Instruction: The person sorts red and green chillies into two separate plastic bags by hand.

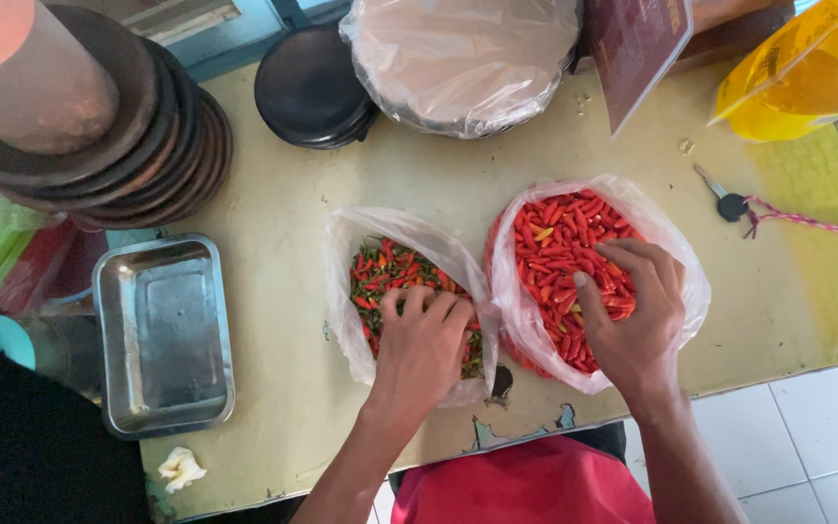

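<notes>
We see the left hand point(421, 342) with fingers point(417, 303) spread, dug into a clear plastic bag of mixed red and green chillies point(380, 272). Right hand point(632, 315) fingers curl, loosely together, over red chillies in a second clear bag point(560, 238); grip unclear. Both bags sit on the yellowish worktop point(283, 223).

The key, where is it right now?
The key lies on the table at the right, just beyond the bag of red chillies, below the yellow bag.
</notes>
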